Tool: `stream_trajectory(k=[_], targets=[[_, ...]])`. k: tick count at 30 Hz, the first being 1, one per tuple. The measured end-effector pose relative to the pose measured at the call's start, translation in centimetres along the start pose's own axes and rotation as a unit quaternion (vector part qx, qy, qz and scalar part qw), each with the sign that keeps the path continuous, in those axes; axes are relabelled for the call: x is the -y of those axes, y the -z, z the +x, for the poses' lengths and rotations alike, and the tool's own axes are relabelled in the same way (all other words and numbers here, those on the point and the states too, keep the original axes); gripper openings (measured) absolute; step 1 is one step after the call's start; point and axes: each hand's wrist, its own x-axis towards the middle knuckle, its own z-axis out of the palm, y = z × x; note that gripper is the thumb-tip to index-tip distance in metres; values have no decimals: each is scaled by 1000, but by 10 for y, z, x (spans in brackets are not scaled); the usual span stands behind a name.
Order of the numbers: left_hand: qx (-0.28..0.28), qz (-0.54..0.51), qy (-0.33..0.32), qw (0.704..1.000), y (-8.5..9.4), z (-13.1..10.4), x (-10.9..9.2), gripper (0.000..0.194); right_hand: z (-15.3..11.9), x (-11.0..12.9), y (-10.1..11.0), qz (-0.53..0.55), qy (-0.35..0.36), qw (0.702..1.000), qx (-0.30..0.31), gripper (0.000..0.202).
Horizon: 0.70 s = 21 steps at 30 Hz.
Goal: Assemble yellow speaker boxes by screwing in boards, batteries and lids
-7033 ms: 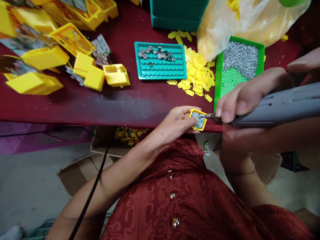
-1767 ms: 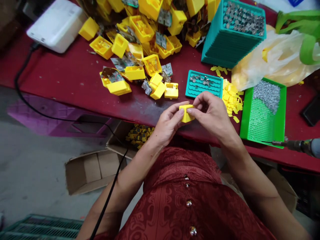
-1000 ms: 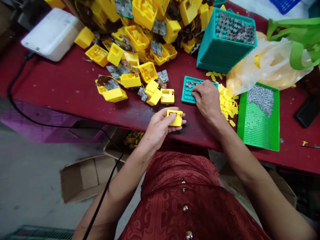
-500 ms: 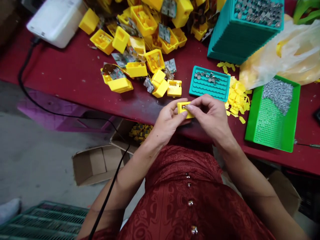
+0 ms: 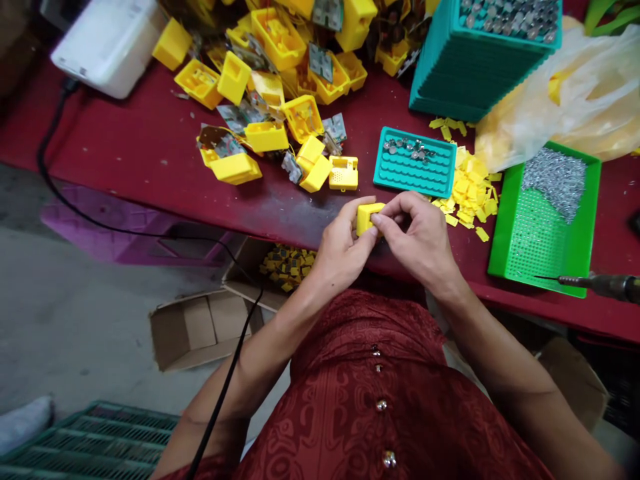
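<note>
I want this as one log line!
left hand: holding yellow case | right hand: touching yellow case | teal tray: silver discs inside

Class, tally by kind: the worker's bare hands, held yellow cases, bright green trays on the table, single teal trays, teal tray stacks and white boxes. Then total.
Bare hands: 2 (left hand, right hand)
Held yellow case: 1
Bright green tray: 1
Single teal tray: 1
Teal tray stack: 1
White box: 1
Total: 7

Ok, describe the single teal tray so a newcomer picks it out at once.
On the dark red table, find the tall teal stack. The teal tray lies flat in front of it, just beyond the right hand. Unlike the stack's crowded top, it holds metal discs only toward its far side.
</note>
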Motion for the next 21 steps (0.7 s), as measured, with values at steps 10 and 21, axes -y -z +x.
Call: stream_trajectory(k=[10,21], targets=[[88,-148,62,983,5,1,-12,44,25,-24,32,190,-73,968,146,64],[100,-173,128,971,-5,9,-12,30,-12,-29,36,-9,102,995,-4,9]])
